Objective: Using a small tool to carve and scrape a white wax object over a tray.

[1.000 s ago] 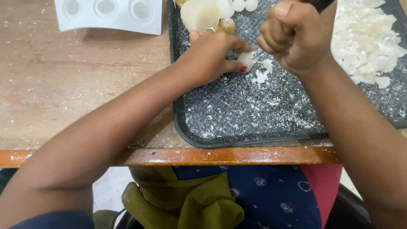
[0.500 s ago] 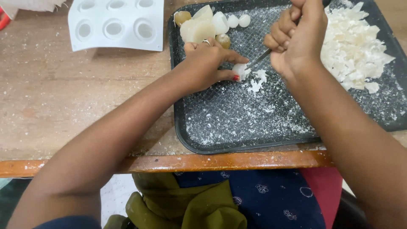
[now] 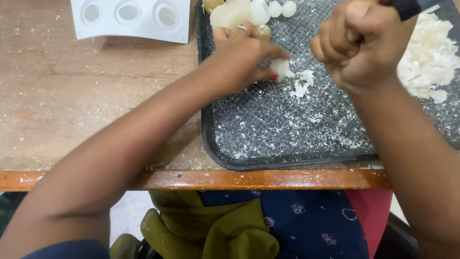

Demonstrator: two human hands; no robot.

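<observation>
On the dark tray (image 3: 287, 153), the left hand (image 3: 239, 60) pinched a small white lump (image 3: 281, 68) between thumb and fingers, its free end pointing right. The right hand (image 3: 362, 43), just beside it, was clenched around a dark handle (image 3: 407, 7); no blade showed. Farther off lay white shavings (image 3: 431, 57).

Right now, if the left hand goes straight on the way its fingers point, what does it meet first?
Likely the small white piece the left hand already pinches, then loose white shavings on the dark tray.
</observation>
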